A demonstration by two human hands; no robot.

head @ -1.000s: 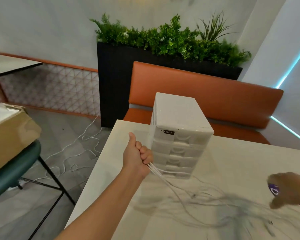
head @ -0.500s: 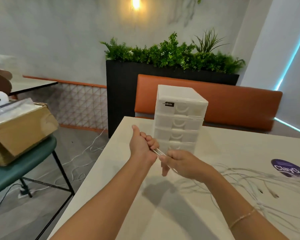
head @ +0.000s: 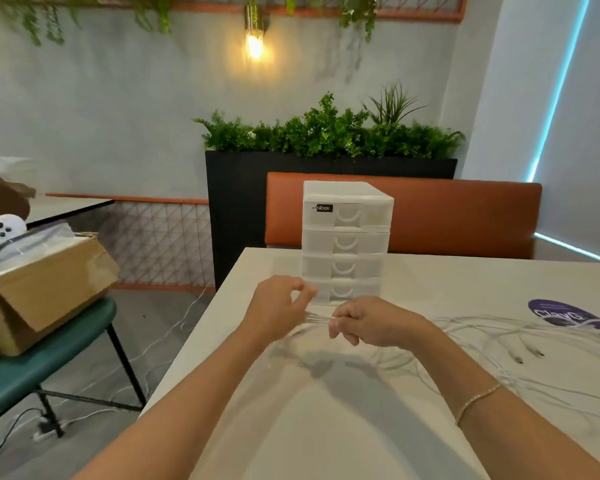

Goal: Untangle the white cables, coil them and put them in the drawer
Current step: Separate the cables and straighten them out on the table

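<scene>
A short bundle of white cables (head: pixel 318 319) stretches between my two hands, above the white table (head: pixel 326 427). My left hand (head: pixel 276 308) holds one end with curled fingers that are blurred by motion. My right hand (head: pixel 368 322) pinches the other end between thumb and fingers. The rest of the tangled cables (head: pixel 492 344) lies spread over the table to the right, with several plugs showing. Just behind my hands stands a white plastic drawer unit (head: pixel 347 242), all its drawers closed.
A purple round sticker (head: pixel 568 315) lies on the table at the right. Left of the table, a cardboard box (head: pixel 45 292) sits on a green chair (head: pixel 32 368). More white cables trail on the floor (head: pixel 174 334). An orange bench (head: pixel 447 216) runs behind the table.
My right hand came in from the right and took the cables next to my left hand. My left fist has loosened, and the view has tilted up.
</scene>
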